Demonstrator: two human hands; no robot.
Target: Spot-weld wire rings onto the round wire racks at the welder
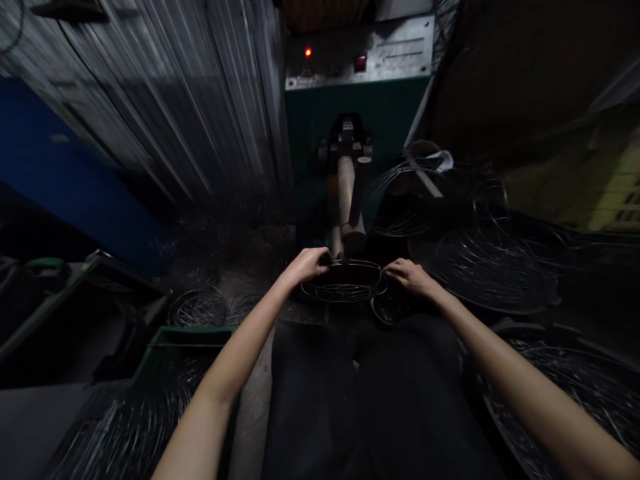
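My left hand (306, 265) grips the top left of an oval wire frame (344, 283), and my right hand (410, 278) pinches its right end. The frame is bent from thin metal wire, with further wire loops lying inside the oval. It sits just below the lower end of a wooden-handled lever (346, 193) on a green machine (360, 113). My left hand is closest to the lever's base. A smaller wire ring (391, 308) lies just below my right hand.
Large heaps of wire coils (485, 267) lie to the right, with more in a bin (565, 400) at lower right. A green crate (180, 347) holding wire stands at lower left. A control panel (360, 57) with red lights tops the machine, beside a corrugated metal wall (150, 87).
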